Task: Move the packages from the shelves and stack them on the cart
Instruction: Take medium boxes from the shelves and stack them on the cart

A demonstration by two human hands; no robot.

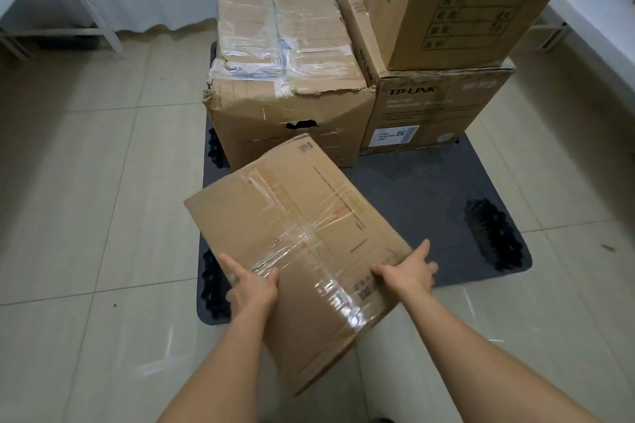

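You've got the taped cardboard box (295, 251) tilted over the near-left of the black cart deck (422, 196). L hand (252, 285) & R hand (407, 273) clamp opposite edges, thumbs on top, likely to steer it down. Far end's full: crushed box (285, 79), TP-LINK box (433, 106).

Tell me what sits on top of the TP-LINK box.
A brown cardboard box with green print stands on the TP-LINK cardboard box, covering most of its top; its upper part is out of frame.
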